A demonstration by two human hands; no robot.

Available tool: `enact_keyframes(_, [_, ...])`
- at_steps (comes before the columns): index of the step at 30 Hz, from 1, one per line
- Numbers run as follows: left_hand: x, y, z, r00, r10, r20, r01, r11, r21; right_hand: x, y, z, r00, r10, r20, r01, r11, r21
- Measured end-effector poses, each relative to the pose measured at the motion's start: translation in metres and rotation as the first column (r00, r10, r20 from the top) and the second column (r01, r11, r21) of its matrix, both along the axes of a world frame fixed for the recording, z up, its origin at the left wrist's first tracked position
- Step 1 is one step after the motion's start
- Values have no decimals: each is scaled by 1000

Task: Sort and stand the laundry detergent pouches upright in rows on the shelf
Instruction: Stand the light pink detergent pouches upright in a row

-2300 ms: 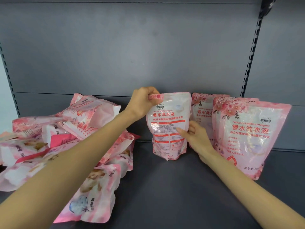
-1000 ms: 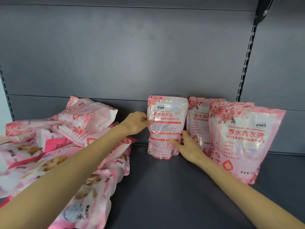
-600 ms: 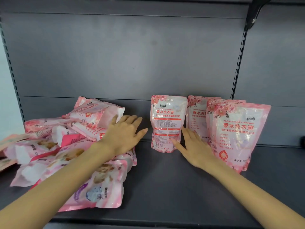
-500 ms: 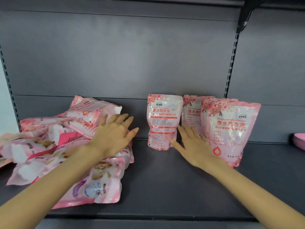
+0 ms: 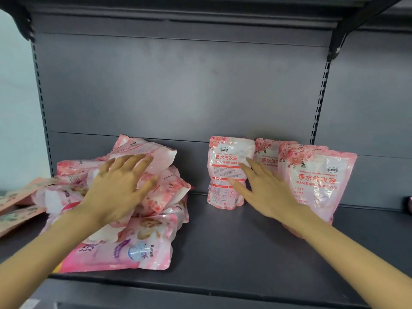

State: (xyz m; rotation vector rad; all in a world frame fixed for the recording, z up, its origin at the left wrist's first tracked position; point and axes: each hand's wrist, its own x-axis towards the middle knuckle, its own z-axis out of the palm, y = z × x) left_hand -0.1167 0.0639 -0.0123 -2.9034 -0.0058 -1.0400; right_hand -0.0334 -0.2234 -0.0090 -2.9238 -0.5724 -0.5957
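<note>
a dark grey metal shelf [image 5: 223,259] is carrying everything here, and a grey panel [image 5: 178,85] with slotted uprights is closing it off at the back. on its left half a heap of pink pouches [image 5: 124,253] is lying flat and crisscrossed, the lowest one reaching near the front edge. further left, flat pink packets [image 5: 17,197] are lying at the shelf's end. across a stretch of shelf to the right, three are standing upright: a back pouch [image 5: 225,152] near the panel, a second pouch [image 5: 266,152] just beside it, and a front pouch [image 5: 323,179] standing nearer the edge, overlapping the second in view.
</note>
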Motion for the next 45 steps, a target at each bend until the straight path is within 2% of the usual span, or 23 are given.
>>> enact_keyframes(6, [-9,16,12,997,71,31,-67,993,-97,3,24,30,995,86,47,-85,996,-19])
enact_keyframes(11, [-11,31,10,998,62,2,-60,983,-172,7,49,33,988,134,74,-136,991,21])
enact_keyframes(18, [1,80,9,999,34,-17,-36,990,-138,10,94,31,983,171,72,-178,977,117])
enact_keyframes(22, [10,126,9,995,16,-98,-24,996,-80,14,129,31,985,162,52,-169,968,183])
enact_keyframes(26, [17,165,11,985,-34,-167,20,997,-81,17,165,36,982,162,98,-184,932,312])
enact_keyframes(32, [42,186,16,962,-101,-253,86,994,-70,15,200,45,976,174,130,-206,930,305])
enact_keyframes(37, [76,191,19,948,-208,-243,143,955,-260,28,203,59,983,180,40,-184,943,276])
enact_keyframes(41, [103,189,19,904,-287,-316,120,881,-457,45,208,72,966,200,-167,-145,946,291])
enact_keyframes(45, [121,181,20,896,-231,-378,29,882,-470,61,220,79,916,199,-347,-138,971,193])
